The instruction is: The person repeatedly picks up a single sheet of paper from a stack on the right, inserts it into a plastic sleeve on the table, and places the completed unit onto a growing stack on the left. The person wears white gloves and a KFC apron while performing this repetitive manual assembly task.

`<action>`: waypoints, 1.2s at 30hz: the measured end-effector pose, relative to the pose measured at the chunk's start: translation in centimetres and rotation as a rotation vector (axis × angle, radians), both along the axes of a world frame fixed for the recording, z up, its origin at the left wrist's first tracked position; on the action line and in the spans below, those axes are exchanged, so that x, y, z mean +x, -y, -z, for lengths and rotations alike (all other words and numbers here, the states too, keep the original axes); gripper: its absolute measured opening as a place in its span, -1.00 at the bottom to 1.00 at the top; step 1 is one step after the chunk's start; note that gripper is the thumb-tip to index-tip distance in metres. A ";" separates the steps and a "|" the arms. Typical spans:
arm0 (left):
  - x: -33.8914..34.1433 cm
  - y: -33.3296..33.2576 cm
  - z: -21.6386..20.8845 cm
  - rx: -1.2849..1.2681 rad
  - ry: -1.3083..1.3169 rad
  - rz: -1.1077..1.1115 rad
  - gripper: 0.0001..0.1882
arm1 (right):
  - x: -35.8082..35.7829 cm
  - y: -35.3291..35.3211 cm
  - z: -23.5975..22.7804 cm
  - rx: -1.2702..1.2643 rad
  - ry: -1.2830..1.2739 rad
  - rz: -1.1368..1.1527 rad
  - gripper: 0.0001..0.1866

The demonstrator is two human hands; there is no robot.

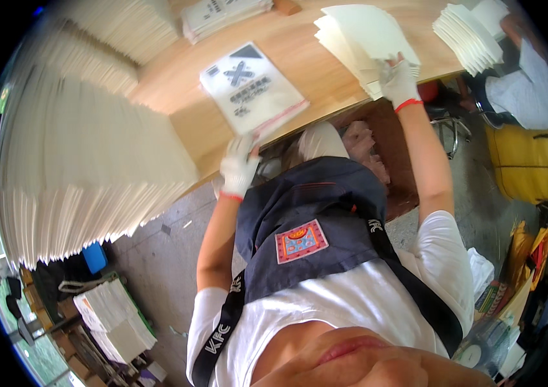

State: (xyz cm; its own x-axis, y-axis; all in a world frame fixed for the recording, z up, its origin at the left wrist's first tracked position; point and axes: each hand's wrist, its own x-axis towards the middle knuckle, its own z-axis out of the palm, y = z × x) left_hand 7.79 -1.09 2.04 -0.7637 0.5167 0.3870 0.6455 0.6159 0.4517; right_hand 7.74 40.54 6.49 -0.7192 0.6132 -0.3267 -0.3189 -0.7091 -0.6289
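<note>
Both hands at the front edge of the table [309, 64]. Left hand [239, 166], white glove with red cuff, is at the near end of the pack [254, 90], fingers right by its lower corner. Can't tell if they pinch it or just rest there; the image is soft and the thumb side is unclear. Pack lies flat, printed face up, set at a slant, near end up against the table edge. Its body runs away from the hand toward the table's middle.

Right hand [398, 80], same kind of glove, is on the near right part of the loose sheets [361, 32]. Fingertips on top, underside hidden, so can't tell if it's clamped. Sheets are fanned, most of them beyond the hand, near corner at the table edge.

Room: open wood between pack and sheets, the widest gap around the hands. More open wood left of the pack, up to the tall stack [80, 148], which walls off the left side. Far side: more packs [225, 16], with a gap before the pack. Right of the sheets, open wood up to a second fan of sheets [470, 39], next to another person [532, 90]. Box [396, 155] sits below the table edge, between the forearms.
</note>
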 end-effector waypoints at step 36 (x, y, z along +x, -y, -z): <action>-9.4 -0.2 -1.2 0.102 0.520 -0.062 -0.70 | 15.6 17.2 7.9 -0.454 0.072 -0.578 -0.91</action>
